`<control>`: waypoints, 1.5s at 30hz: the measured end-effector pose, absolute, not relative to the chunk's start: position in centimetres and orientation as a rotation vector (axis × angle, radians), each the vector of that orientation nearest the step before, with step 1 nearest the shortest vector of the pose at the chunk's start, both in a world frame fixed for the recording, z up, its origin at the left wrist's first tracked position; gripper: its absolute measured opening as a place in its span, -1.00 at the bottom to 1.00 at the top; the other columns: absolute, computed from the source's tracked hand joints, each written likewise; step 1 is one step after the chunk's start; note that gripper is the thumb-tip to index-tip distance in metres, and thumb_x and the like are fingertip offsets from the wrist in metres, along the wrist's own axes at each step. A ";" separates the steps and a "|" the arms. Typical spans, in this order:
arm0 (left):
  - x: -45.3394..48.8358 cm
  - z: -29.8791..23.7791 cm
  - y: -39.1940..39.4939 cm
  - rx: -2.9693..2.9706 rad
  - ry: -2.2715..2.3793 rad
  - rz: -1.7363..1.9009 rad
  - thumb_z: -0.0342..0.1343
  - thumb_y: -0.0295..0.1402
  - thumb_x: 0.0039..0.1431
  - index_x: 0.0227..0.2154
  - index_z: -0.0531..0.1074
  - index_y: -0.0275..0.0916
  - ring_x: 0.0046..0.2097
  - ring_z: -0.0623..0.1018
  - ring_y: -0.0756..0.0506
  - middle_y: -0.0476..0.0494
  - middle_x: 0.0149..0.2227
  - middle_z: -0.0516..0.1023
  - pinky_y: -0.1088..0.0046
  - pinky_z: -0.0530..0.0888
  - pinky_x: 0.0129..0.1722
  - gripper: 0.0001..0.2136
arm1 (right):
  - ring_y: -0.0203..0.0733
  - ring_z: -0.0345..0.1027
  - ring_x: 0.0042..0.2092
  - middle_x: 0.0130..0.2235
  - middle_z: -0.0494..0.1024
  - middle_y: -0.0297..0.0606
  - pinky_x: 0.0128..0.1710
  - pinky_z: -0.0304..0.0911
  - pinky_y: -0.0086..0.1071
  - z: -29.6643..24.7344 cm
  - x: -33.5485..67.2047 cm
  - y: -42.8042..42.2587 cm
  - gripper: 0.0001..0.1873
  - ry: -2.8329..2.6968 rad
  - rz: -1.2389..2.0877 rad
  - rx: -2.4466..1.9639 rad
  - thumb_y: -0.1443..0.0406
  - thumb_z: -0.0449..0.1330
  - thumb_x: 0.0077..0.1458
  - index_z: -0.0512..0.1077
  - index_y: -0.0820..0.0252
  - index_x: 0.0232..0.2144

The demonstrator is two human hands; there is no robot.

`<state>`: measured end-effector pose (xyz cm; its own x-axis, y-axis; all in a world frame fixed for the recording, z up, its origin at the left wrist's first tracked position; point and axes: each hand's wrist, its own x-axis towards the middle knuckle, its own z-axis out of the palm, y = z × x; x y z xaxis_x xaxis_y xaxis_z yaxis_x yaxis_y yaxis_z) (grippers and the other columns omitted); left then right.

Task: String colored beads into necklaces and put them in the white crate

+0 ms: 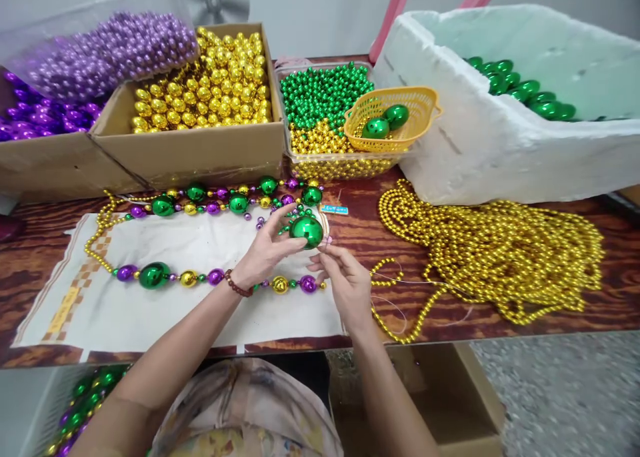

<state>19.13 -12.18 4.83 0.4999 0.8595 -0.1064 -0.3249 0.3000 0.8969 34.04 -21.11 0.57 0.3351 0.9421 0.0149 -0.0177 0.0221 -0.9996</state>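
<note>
In the head view my left hand (270,244), a beaded bracelet at its wrist, is closed on a large shiny green bead (306,232) above the white cloth. Just right of that bead is my right hand (345,274), its thumb and index finger pinched on a thin clear string (400,282) that trails off to the right. Below and behind the hands lies a bead necklace (189,278) of green, gold and purple beads, partly hidden by my left hand and wrist. Small loose purple beads (260,224) rest on the cloth near my left fingers.
A heap of gold bead strands (500,257) lies at right. Behind stand a cardboard box (200,150) of gold beads, a clear tub (345,167) of small beads, a yellow basket (425,120) and a foam box (460,157). The white cloth (150,320) covers the table's left.
</note>
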 end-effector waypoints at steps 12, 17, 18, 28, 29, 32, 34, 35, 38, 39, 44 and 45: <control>19.0 5.5 -9.7 0.290 0.587 0.752 0.11 -0.22 0.28 -0.21 0.45 -0.25 -0.17 0.62 -0.16 -0.17 -0.23 0.59 0.07 0.53 0.03 -0.81 | -0.38 0.37 -0.57 -0.53 0.50 -0.41 -0.53 0.32 -0.52 1.2 34.4 -26.2 -0.85 -1.257 0.624 -1.458 0.31 0.17 0.26 0.56 0.17 -0.23; 19.4 5.9 -9.5 0.287 0.644 0.812 0.07 -0.23 0.32 -0.22 0.43 -0.29 -0.19 0.63 -0.14 -0.20 -0.25 0.58 0.21 0.57 -0.01 -0.80 | -0.38 0.33 -0.62 -0.57 0.49 -0.41 -0.60 0.26 -0.52 1.4 33.7 -26.8 -0.86 -1.332 0.510 -1.477 0.33 0.18 0.24 0.56 0.18 -0.26; 19.4 5.9 -9.4 0.286 0.655 0.810 0.08 -0.24 0.31 -0.22 0.43 -0.29 -0.20 0.62 -0.13 -0.19 -0.25 0.57 0.23 0.58 -0.02 -0.80 | -0.37 0.34 -0.61 -0.56 0.50 -0.40 -0.59 0.27 -0.51 1.4 33.7 -26.8 -0.86 -1.340 0.499 -1.483 0.33 0.18 0.23 0.56 0.18 -0.27; 19.3 5.7 -9.6 0.325 0.652 0.844 0.18 -0.31 0.24 -0.18 0.44 -0.23 -0.17 0.60 -0.12 -0.14 -0.17 0.56 0.17 0.56 -0.01 -0.85 | -0.35 0.35 -0.60 -0.55 0.52 -0.38 -0.60 0.27 -0.51 1.1 33.2 -26.6 -0.84 -1.327 0.528 -1.501 0.32 0.17 0.23 0.57 0.20 -0.25; 19.3 5.6 -9.7 0.326 0.648 0.849 0.18 -0.31 0.23 -0.19 0.44 -0.23 -0.17 0.60 -0.12 -0.13 -0.16 0.56 0.17 0.55 0.00 -0.85 | -0.36 0.35 -0.61 -0.55 0.52 -0.37 -0.59 0.28 -0.51 1.0 33.1 -26.6 -0.84 -1.325 0.533 -1.505 0.32 0.17 0.23 0.57 0.20 -0.25; 19.2 5.5 -9.7 0.342 0.618 0.859 0.20 -0.33 0.21 -0.20 0.44 -0.23 -0.15 0.59 -0.11 -0.12 -0.16 0.56 0.20 0.55 -0.01 -0.86 | -0.36 0.34 -0.61 -0.56 0.52 -0.38 -0.58 0.29 -0.52 0.7 32.9 -26.7 -0.84 -1.322 0.540 -1.502 0.32 0.16 0.24 0.56 0.20 -0.24; 19.0 5.5 -9.8 0.368 0.592 0.868 0.21 -0.34 0.20 -0.19 0.45 -0.22 -0.14 0.59 -0.11 -0.11 -0.16 0.56 0.23 0.55 -0.04 -0.85 | -0.37 0.33 -0.62 -0.55 0.52 -0.39 -0.57 0.29 -0.52 0.5 32.8 -26.7 -0.84 -1.323 0.526 -1.499 0.34 0.16 0.24 0.56 0.20 -0.24; 18.9 5.6 -9.8 0.387 0.583 0.876 0.21 -0.34 0.19 -0.17 0.45 -0.21 -0.14 0.59 -0.11 -0.10 -0.15 0.56 0.24 0.54 -0.04 -0.84 | -0.38 0.33 -0.62 -0.55 0.52 -0.39 -0.57 0.28 -0.53 0.4 32.7 -26.7 -0.84 -1.325 0.516 -1.501 0.34 0.16 0.24 0.56 0.21 -0.24; 18.8 5.7 -9.9 0.440 0.581 0.900 0.22 -0.36 0.18 -0.12 0.45 -0.16 -0.13 0.59 -0.10 -0.09 -0.14 0.56 0.23 0.54 -0.04 -0.80 | -0.38 0.31 -0.63 -0.56 0.51 -0.40 -0.57 0.28 -0.52 0.1 32.4 -26.7 -0.84 -1.343 0.495 -1.509 0.35 0.15 0.24 0.56 0.20 -0.24; 18.8 5.8 -10.0 0.442 0.587 0.904 0.22 -0.35 0.18 -0.12 0.46 -0.16 -0.14 0.59 -0.10 -0.09 -0.14 0.56 0.23 0.54 -0.04 -0.80 | -0.38 0.31 -0.63 -0.57 0.51 -0.40 -0.57 0.27 -0.52 0.0 32.4 -26.7 -0.83 -1.348 0.490 -1.510 0.35 0.15 0.24 0.56 0.20 -0.24; 18.9 5.7 -9.9 0.354 0.615 0.892 0.20 -0.28 0.22 -0.18 0.46 -0.19 -0.15 0.59 -0.11 -0.12 -0.17 0.56 0.25 0.55 -0.06 -0.84 | -0.37 0.30 -0.64 -0.59 0.48 -0.40 -0.60 0.24 -0.51 -0.2 32.1 -26.6 -0.82 -1.338 0.480 -1.512 0.32 0.14 0.25 0.56 0.18 -0.24; 18.9 5.7 -9.9 0.347 0.619 0.889 0.19 -0.27 0.23 -0.19 0.46 -0.20 -0.15 0.59 -0.11 -0.12 -0.18 0.56 0.26 0.55 -0.06 -0.84 | -0.37 0.30 -0.63 -0.59 0.47 -0.40 -0.60 0.22 -0.51 -0.2 32.0 -26.6 -0.82 -1.341 0.482 -1.508 0.32 0.14 0.25 0.56 0.18 -0.24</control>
